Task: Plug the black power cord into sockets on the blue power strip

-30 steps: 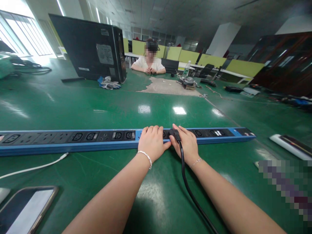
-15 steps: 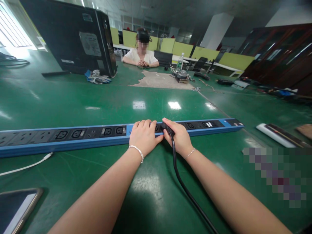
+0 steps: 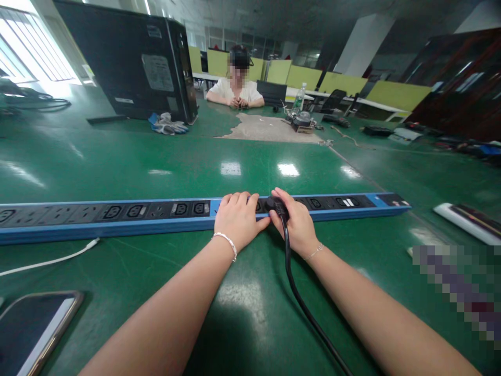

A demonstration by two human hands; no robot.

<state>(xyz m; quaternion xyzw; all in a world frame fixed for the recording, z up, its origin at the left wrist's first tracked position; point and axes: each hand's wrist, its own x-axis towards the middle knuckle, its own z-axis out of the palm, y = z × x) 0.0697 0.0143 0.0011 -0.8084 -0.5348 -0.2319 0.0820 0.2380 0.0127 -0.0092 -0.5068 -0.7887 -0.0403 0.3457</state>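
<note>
A long blue power strip [image 3: 183, 224] with a row of black sockets lies across the green table. My left hand [image 3: 238, 215] is closed over the strip near its middle, fingers over the far edge and thumb along the near side. Just right of it, my right hand [image 3: 296, 222] grips a black power plug [image 3: 281, 209] at the strip's face. Whether the plug's pins sit fully in a socket is hidden by the plug and fingers. From the plug a thick black cord [image 3: 294, 290] runs down toward me, between my forearms.
A phone [image 3: 37, 329] lies at the near left, below a white cable [image 3: 50, 265]. Behind the strip stand a black computer case [image 3: 129, 62], work gloves [image 3: 168, 124] and a bottle [image 3: 299, 98]. Another person [image 3: 235, 86] sits across the table. A white bar-shaped object [image 3: 465, 219] lies at right.
The camera view has turned slightly left, so everything appears further right. Both hands keep their places on the strip and the plug, with little visible movement.
</note>
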